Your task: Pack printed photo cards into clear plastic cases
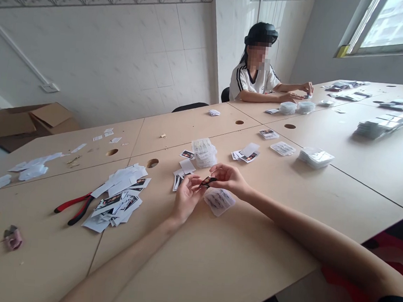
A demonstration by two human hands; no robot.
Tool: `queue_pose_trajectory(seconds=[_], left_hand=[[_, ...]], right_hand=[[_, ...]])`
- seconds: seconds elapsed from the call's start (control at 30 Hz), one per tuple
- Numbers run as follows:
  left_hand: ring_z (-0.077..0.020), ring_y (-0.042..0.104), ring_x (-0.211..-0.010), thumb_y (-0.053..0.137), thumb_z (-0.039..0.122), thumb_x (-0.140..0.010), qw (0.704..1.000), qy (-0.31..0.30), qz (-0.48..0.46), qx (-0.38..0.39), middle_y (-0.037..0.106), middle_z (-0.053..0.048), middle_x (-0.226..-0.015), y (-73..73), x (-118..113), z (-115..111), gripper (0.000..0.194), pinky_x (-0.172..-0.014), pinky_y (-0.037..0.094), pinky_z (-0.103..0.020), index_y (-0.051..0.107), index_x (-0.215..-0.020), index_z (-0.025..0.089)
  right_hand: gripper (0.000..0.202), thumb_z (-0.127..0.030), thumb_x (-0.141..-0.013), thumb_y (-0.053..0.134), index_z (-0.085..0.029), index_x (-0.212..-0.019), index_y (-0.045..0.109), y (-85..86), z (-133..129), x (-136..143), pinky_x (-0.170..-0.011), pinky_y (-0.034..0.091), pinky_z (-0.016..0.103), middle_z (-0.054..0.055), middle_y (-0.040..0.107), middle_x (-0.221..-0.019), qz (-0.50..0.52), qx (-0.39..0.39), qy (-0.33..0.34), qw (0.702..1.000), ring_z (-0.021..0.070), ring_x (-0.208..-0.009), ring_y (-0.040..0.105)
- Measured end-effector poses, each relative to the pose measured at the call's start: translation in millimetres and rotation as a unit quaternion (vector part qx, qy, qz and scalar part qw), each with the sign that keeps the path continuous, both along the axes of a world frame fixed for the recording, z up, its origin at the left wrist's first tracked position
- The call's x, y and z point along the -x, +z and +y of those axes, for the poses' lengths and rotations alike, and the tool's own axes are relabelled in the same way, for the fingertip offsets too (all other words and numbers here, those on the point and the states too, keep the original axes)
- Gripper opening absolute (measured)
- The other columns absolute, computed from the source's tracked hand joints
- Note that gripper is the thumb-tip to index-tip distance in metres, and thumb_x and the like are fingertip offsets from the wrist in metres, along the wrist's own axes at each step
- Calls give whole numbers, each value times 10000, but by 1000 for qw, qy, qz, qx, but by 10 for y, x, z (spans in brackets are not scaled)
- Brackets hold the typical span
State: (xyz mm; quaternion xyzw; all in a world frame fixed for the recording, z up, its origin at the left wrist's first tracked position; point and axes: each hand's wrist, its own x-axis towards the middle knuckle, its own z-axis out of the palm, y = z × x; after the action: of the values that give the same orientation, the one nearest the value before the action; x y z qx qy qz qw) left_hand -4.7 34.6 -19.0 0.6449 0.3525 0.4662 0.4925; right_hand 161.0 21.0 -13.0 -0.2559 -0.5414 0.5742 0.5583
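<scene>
My left hand [188, 195] and my right hand [230, 179] pinch a small dark printed card [206, 182] between them, one at each side. Just beneath the card, a clear plastic case [219, 202] with thin items inside lies on the table, partly covered by my right hand. Behind my hands rises a stack of similar clear cases [204, 152]. Left of that stack are a printed card [187, 154] and a small pile of cards [177, 179], partly hidden by my left hand.
Left lie a heap of cards [121, 200] and red-and-black-handled pliers [78, 208]. To the right are loose cards [247, 152], a flat case [283, 148] and stacked cases [315, 157]. A co-worker [254, 80] sits across the table. A cardboard box [43, 122] stands beyond the left edge.
</scene>
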Motion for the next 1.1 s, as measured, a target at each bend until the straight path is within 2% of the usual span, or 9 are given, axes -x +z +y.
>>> queue_pose_trajectory(seconds=[0.13,0.27,0.4,0.5,0.63,0.83,0.97,1.1], left_hand=[[-126,583,-795,635,254,-666,1000,-19,12,16,601,-25,-825,-11,15,10,283,-718,450,-241,480,-890,178],[-122,583,-774,652,225,-644,1000,11,10,-12,588,-8,-771,-25,10,0,316,-759,447,-263,477,-905,183],[-112,574,-772,649,204,-642,998,22,9,-66,561,7,-752,-33,-3,-16,299,-797,445,-280,483,-890,186],[-109,579,-769,648,207,-642,998,39,5,-56,560,7,-760,-36,2,-8,289,-794,452,-278,481,-876,185],[-109,589,-773,652,210,-641,999,49,-6,-16,586,4,-768,-43,17,20,312,-786,451,-268,456,-883,190],[-119,601,-758,640,224,-653,1000,30,8,-4,610,-3,-770,-35,15,12,315,-740,453,-260,442,-896,196],[-117,594,-770,641,217,-646,1000,6,20,-9,601,-3,-770,-22,7,-9,297,-743,451,-254,454,-875,192],[-112,584,-762,630,220,-649,999,6,32,-18,582,1,-786,-20,10,-11,319,-747,447,-256,450,-912,201]], right_hand=[[369,-222,-600,711,-175,-912,519,51,20,-52,-702,492,286,23,621,-783,-12,1,-12,1000,142,-745,606],[326,-192,-611,691,-165,-898,537,45,81,-148,-678,476,278,17,608,-766,-69,-3,2,998,130,-716,593],[159,-211,-637,663,-146,-753,576,3,111,-203,-584,430,236,3,574,-708,-167,-28,4,986,96,-630,539],[123,-239,-667,634,-141,-679,561,-16,98,-185,-540,393,221,-12,543,-661,-193,-52,11,980,81,-588,498],[135,-258,-699,612,-148,-718,538,-38,79,-134,-579,397,226,-16,529,-684,-170,-60,-1,984,84,-622,497],[127,-271,-748,564,-160,-807,546,-99,88,-99,-732,424,269,28,581,-833,-86,-30,-6,996,129,-815,556],[155,-273,-710,610,-167,-800,541,-138,96,-88,-666,439,246,10,590,-785,-40,1,10,999,117,-742,569],[203,-267,-647,670,-161,-750,531,-167,108,-65,-597,430,237,-1,579,-720,-60,-3,2,998,111,-665,559]])
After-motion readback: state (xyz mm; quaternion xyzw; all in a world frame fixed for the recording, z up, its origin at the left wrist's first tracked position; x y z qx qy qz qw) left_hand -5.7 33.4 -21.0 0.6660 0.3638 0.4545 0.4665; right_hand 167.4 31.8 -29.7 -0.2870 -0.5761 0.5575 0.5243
